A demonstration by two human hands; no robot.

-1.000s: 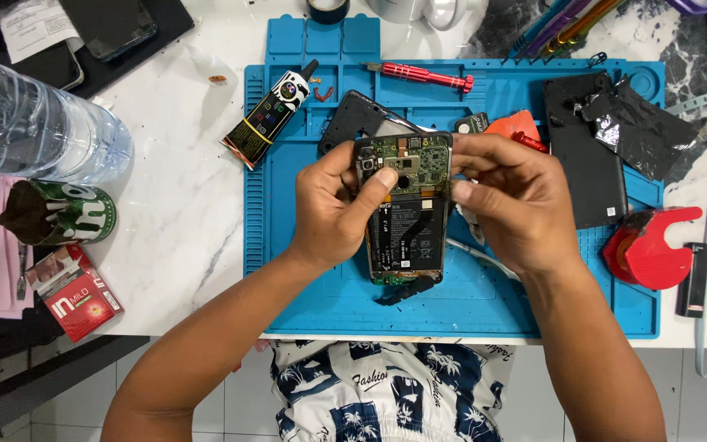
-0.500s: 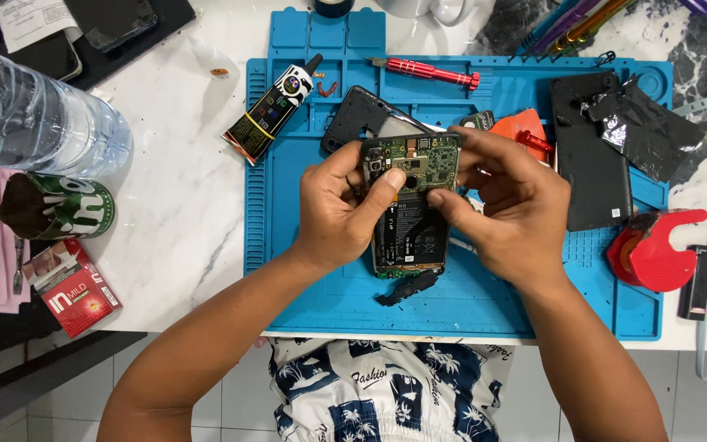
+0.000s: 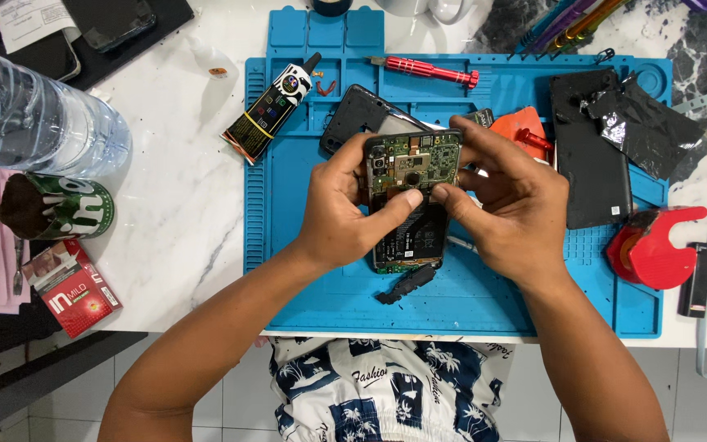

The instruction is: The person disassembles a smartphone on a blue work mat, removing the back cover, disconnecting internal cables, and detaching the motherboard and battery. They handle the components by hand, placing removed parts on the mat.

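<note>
An opened smartphone (image 3: pixel 413 168) with a bare green circuit board and black battery is held over the blue work mat (image 3: pixel 304 270). My left hand (image 3: pixel 341 209) grips its left side, thumb pressing on the lower edge of the board. My right hand (image 3: pixel 509 205) grips the right side, with its index finger and thumb meeting my left thumb at the board's lower edge. A black back cover (image 3: pixel 352 115) lies on the mat just behind the phone. A small black plastic piece (image 3: pixel 407 284) rests on the mat below it.
On the mat: a black glue tube (image 3: pixel 272 106), a red screwdriver (image 3: pixel 427 72), an orange pick (image 3: pixel 521 131), another black phone (image 3: pixel 591 160) with foil. A red tape dispenser (image 3: pixel 652 245) sits right. Left on the marble: a water bottle (image 3: pixel 34 123), green can (image 3: pixel 63 205), red pack (image 3: pixel 71 286).
Both hands have kept hold of the phone. My left thumb and right fingertips have come together at the lower edge of the circuit board.
</note>
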